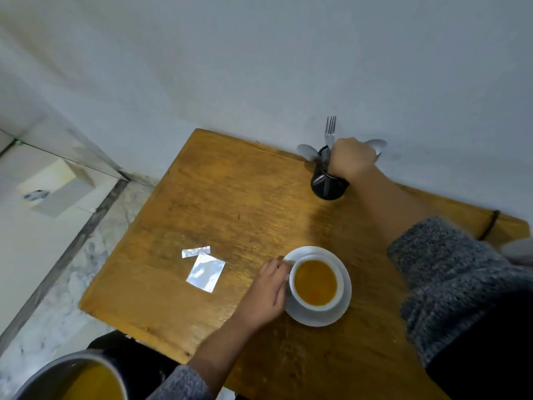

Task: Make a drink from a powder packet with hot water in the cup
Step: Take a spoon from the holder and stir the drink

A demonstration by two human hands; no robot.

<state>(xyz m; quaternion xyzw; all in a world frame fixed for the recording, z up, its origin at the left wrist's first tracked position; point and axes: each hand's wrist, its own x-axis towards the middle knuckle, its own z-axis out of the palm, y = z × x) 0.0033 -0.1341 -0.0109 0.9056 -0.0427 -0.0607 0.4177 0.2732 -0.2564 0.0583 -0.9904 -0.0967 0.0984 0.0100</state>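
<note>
A white cup (315, 282) filled with an orange-brown drink stands on a white saucer (343, 301) near the front of the wooden table (230, 203). My left hand (268, 287) rests against the cup's left side, fingers around its handle. To the left lies the opened silver powder packet (205, 272) with its torn-off strip (195, 252) just above it. My right hand (353, 158) reaches into the black mesh cutlery holder (327, 187) at the table's back edge, fingers closed among the cutlery; what it grips is hidden.
A fork (330, 129) and two spoons (307, 151) stick up from the holder against the white wall. A grey pot (72, 376) with orange liquid sits at the bottom left, below the table's edge. Marble floor lies to the left.
</note>
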